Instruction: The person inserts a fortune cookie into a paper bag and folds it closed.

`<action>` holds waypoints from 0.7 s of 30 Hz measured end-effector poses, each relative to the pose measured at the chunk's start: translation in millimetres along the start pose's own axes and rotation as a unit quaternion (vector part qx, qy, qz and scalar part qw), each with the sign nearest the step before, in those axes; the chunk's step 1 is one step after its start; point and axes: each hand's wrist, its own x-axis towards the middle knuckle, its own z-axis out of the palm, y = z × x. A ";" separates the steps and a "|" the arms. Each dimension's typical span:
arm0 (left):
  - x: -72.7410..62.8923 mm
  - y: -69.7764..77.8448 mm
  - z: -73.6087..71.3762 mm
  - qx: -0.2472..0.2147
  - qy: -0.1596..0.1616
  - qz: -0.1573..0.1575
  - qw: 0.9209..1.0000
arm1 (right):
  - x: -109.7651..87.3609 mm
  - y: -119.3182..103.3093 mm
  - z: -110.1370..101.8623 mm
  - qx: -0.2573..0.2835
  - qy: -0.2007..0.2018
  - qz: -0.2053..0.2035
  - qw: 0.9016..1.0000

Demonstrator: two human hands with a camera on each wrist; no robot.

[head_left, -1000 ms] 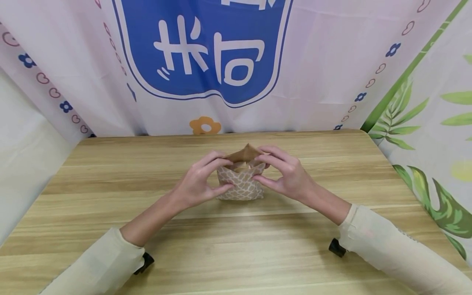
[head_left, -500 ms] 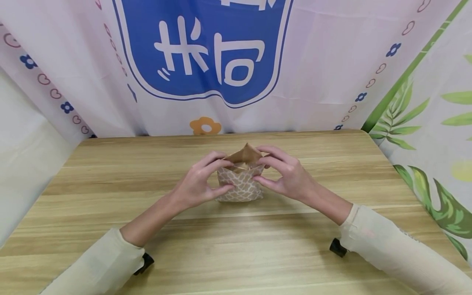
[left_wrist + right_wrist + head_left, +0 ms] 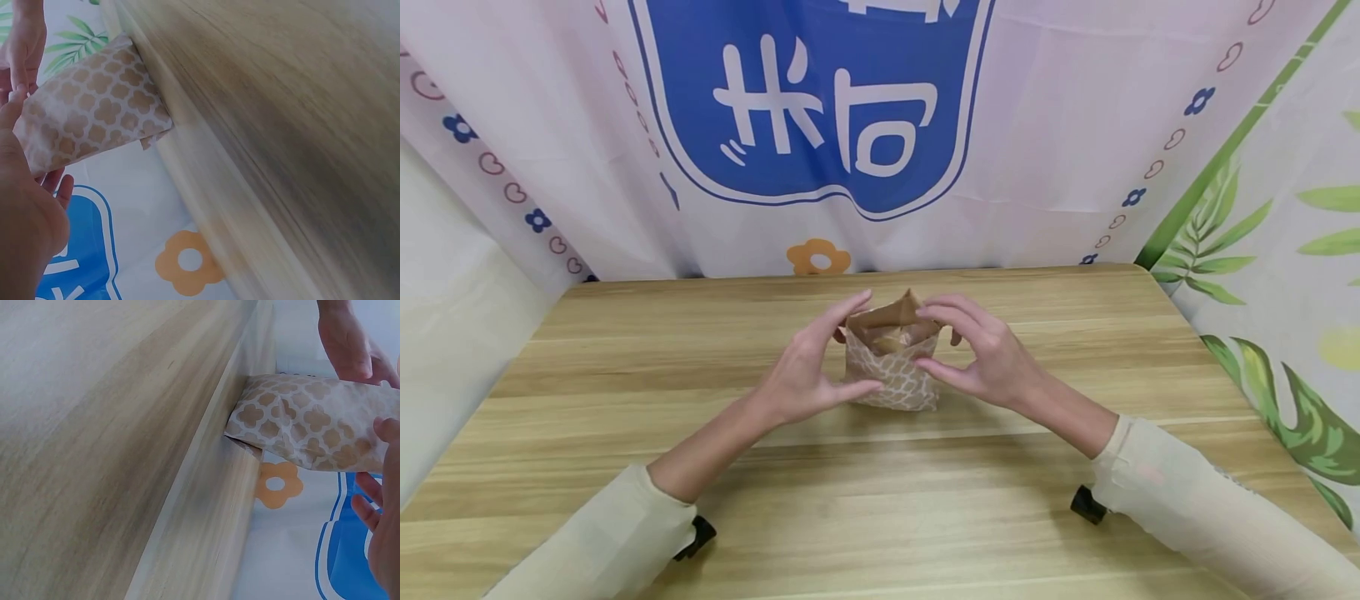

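Observation:
A small brown paper bag (image 3: pixel 891 377) with a white lattice pattern stands upright on the table, its mouth agape. Inside it shows something pale and shiny, possibly clear plastic, too small to tell. My left hand (image 3: pixel 802 367) is at the bag's left side, thumb against the front and fingers fairly straight by the rim. On the right, my right hand (image 3: pixel 996 357) holds the bag's side, index finger curved over the rim and thumb at the front. Both wrist views show the patterned front of the bag (image 3: pixel 94 106) between the two hands.
The wooden table (image 3: pixel 880 508) reaches back to a printed curtain (image 3: pixel 1037 167) with a blue emblem and an orange flower. A leaf-patterned cloth (image 3: pixel 1285 333) hangs at the right. A black device (image 3: pixel 1086 504) sits under the right sleeve.
My left fingers have lifted off the rim and straightened, moving to the outside of the bag. The bag has turned slightly and its mouth is wider. The right hand has stayed nearly in place.

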 end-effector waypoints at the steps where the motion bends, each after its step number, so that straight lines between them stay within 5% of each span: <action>1: 0.3 0.7 0.6 -0.003 0.000 -0.013 1.000 | -0.2 0.1 0.6 0.010 0.001 0.008 1.000; 11: 5.4 7.7 8.6 -0.084 0.011 -0.103 0.991 | 1.3 -7.6 8.3 0.097 0.002 0.167 0.981; 21: 7.4 9.7 12.7 -0.152 0.038 -0.155 0.975 | 2.5 -8.9 9.3 0.114 0.020 0.181 0.977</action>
